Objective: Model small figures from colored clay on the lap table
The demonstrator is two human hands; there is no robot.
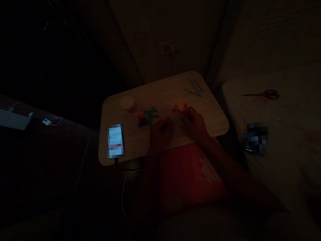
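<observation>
No lettering, brand, number or sign can be read in a dim room, where a lit phone (115, 141) shows a pixelated screen near the left edge of a desk (136, 144) and a wall socket (166, 48) sits too dark to make out

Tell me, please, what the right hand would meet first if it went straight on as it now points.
Probably the small orange-and-red piece on the table, just ahead of the right hand, though the dim light leaves depth and any contact unclear.
</observation>
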